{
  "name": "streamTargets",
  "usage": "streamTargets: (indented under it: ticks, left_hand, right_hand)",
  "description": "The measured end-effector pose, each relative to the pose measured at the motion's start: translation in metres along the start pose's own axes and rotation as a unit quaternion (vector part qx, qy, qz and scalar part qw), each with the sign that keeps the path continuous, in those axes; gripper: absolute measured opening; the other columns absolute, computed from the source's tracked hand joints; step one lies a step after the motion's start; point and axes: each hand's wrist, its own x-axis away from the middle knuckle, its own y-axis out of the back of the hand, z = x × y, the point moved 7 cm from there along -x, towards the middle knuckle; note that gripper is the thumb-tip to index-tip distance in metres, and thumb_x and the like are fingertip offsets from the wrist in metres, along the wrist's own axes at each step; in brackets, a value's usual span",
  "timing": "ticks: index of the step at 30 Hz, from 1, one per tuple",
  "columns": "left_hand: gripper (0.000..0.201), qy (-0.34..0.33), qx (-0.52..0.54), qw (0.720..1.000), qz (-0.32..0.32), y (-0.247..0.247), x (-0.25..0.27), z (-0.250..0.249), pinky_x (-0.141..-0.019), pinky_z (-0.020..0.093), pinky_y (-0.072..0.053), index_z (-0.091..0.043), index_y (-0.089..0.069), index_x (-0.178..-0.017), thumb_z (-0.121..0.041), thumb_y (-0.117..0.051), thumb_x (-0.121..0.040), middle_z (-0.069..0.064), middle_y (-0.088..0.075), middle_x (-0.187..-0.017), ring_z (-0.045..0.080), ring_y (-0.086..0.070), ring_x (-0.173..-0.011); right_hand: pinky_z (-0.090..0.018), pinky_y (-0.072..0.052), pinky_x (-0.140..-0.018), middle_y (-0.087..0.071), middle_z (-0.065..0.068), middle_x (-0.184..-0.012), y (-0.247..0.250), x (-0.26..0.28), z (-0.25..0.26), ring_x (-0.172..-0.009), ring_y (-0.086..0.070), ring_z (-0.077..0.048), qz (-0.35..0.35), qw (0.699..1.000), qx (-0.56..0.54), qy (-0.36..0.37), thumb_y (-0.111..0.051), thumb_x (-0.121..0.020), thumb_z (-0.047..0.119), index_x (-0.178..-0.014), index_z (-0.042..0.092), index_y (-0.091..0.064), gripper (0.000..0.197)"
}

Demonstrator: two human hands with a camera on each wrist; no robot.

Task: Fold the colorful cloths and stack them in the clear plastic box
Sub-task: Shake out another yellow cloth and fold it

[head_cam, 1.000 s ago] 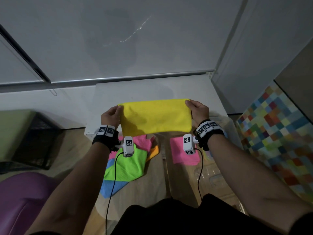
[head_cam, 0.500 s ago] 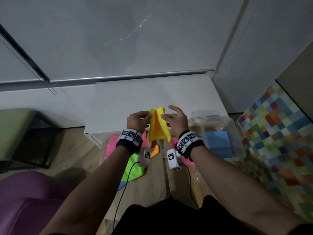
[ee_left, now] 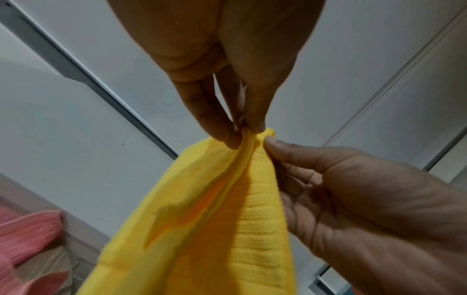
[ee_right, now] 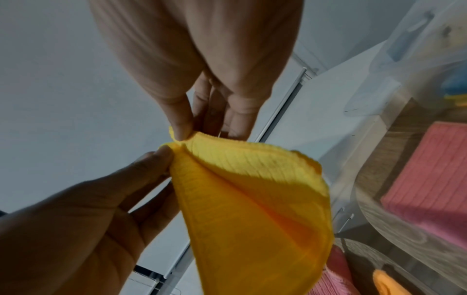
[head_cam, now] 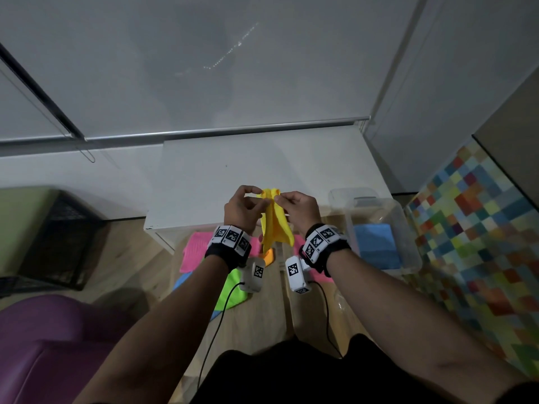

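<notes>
- Two hands hold one yellow cloth (head_cam: 274, 225) up in the air, above the near edge of the white tabletop (head_cam: 262, 167).
- The left hand (head_cam: 240, 207) pinches the top corners of the cloth with its thumb and fingertips (ee_left: 228, 139), so its grip is closed on the cloth.
- The right hand (head_cam: 300, 207) pinches the same top edge just beside it, so its grip is closed on the cloth too.
- The two hands are very close, almost touching.
- The cloth is folded in half and hangs down between the wrists.
- The clear plastic box (head_cam: 408, 228) sits to the right of the hands.
- A blue cloth (head_cam: 374, 246) lies flat inside the box.
- More cloths lie lower down, under the hands: a pink cloth (head_cam: 194, 252), a green cloth (head_cam: 232, 290) and a small bit of an orange cloth (head_cam: 269, 255).
- A second pink cloth (ee_right: 429, 179) lies near the box.
- A purple seat (head_cam: 43, 345) is at the lower left, and a mat of many colored squares (head_cam: 481, 243) is on the right.
</notes>
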Motion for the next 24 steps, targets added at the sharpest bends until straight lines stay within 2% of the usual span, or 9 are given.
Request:
streamTargets:
  ticks: [8, 10, 13, 15, 17, 18, 20, 22, 24]
  left_hand:
    - [0.013, -0.009, 0.010, 0.998, 0.064, -0.010, -0.001, 0.005, -0.071, 0.036, -0.059, -0.018, -0.058, -0.104, -0.015, -0.060, -0.091, 0.011, -0.074, -0.082, 0.021, -0.072, -0.077]
    - [0.011, -0.003, -0.001, 0.996, 0.084, -0.011, -0.003, 0.010, -0.078, 0.038, -0.058, -0.021, -0.062, -0.097, -0.016, -0.065, -0.088, 0.008, -0.075, -0.082, 0.021, -0.072, -0.079]
    - [0.011, 0.013, 0.004, 0.995, 0.098, -0.012, -0.006, 0.018, -0.088, 0.041, -0.056, -0.025, -0.069, -0.089, -0.015, -0.071, -0.084, 0.006, -0.075, -0.083, 0.023, -0.071, -0.086]
    - [0.014, 0.022, 0.024, 0.994, 0.107, -0.012, -0.007, 0.023, -0.089, 0.040, -0.055, -0.024, -0.069, -0.093, -0.015, -0.071, -0.083, 0.005, -0.076, -0.083, 0.022, -0.071, -0.086]
    - [0.018, 0.045, 0.055, 0.991, 0.112, -0.012, -0.008, 0.029, -0.080, 0.035, -0.054, -0.021, -0.065, -0.098, -0.010, -0.070, -0.085, 0.004, -0.075, -0.082, 0.020, -0.069, -0.081]
    - [0.021, 0.052, 0.070, 0.991, 0.102, -0.009, -0.008, 0.032, -0.074, 0.034, -0.053, -0.020, -0.062, -0.098, -0.006, -0.069, -0.085, 0.003, -0.075, -0.080, 0.020, -0.069, -0.079]
    - [0.028, 0.041, 0.079, 0.995, 0.045, 0.003, -0.010, 0.035, -0.070, 0.033, -0.053, -0.020, -0.057, -0.094, 0.000, -0.069, -0.079, 0.003, -0.071, -0.082, 0.021, -0.066, -0.077]
    - [0.037, -0.007, -0.003, 1.000, -0.009, 0.017, -0.013, 0.036, -0.077, 0.034, -0.052, -0.023, -0.059, -0.097, -0.002, -0.073, -0.070, 0.003, -0.063, -0.097, 0.019, -0.061, -0.086]
    - [0.043, -0.069, -0.115, 0.991, 0.000, 0.019, -0.015, 0.031, -0.083, 0.034, -0.049, -0.027, -0.063, -0.103, -0.011, -0.076, -0.065, 0.001, -0.054, -0.109, 0.019, -0.055, -0.098]
  right_hand:
    - [-0.046, -0.059, -0.081, -0.074, -0.009, -0.092, 0.001, 0.002, 0.002, -0.090, -0.071, -0.030, 0.006, 0.999, -0.048, -0.025, -0.072, -0.082, 0.029, -0.085, 0.018, -0.073, 0.011]
    - [-0.044, -0.059, -0.081, -0.074, -0.012, -0.094, 0.000, 0.006, 0.001, -0.088, -0.071, -0.030, 0.024, 0.995, -0.089, -0.041, -0.073, -0.082, 0.032, -0.089, 0.014, -0.073, 0.019]
    - [-0.042, -0.058, -0.084, -0.075, -0.009, -0.094, -0.004, 0.009, 0.000, -0.088, -0.071, -0.024, 0.048, 0.990, -0.121, -0.060, -0.082, -0.070, 0.041, -0.094, 0.013, -0.074, 0.038]
    - [-0.037, -0.058, -0.081, -0.075, -0.008, -0.095, -0.006, 0.012, -0.001, -0.090, -0.071, -0.025, 0.056, 0.988, -0.125, -0.067, -0.083, -0.070, 0.033, -0.098, 0.012, -0.074, 0.036]
    - [-0.030, -0.058, -0.069, -0.075, -0.008, -0.092, -0.003, 0.014, 0.000, -0.082, -0.071, -0.023, 0.046, 0.986, -0.135, -0.085, -0.077, -0.078, 0.015, -0.101, 0.010, -0.072, 0.024]
    - [-0.028, -0.057, -0.066, -0.074, -0.007, -0.090, 0.000, 0.014, 0.000, -0.080, -0.070, -0.021, 0.040, 0.987, -0.130, -0.090, -0.074, -0.080, 0.010, -0.099, 0.011, -0.072, 0.019]
    - [-0.032, -0.057, -0.075, -0.073, -0.005, -0.089, 0.006, 0.008, 0.002, -0.084, -0.068, -0.023, 0.040, 0.991, -0.101, -0.083, -0.072, -0.079, 0.007, -0.089, 0.016, -0.073, 0.014]
    - [-0.037, -0.052, -0.086, -0.072, -0.002, -0.085, 0.010, 0.004, 0.004, -0.088, -0.065, -0.024, 0.055, 0.995, -0.057, -0.067, -0.071, -0.076, 0.008, -0.079, 0.019, -0.073, 0.012]
    - [-0.035, -0.048, -0.085, -0.068, 0.002, -0.077, 0.011, 0.002, 0.008, -0.086, -0.061, -0.022, 0.069, 0.996, -0.023, -0.055, -0.069, -0.073, 0.010, -0.071, 0.021, -0.073, 0.012]
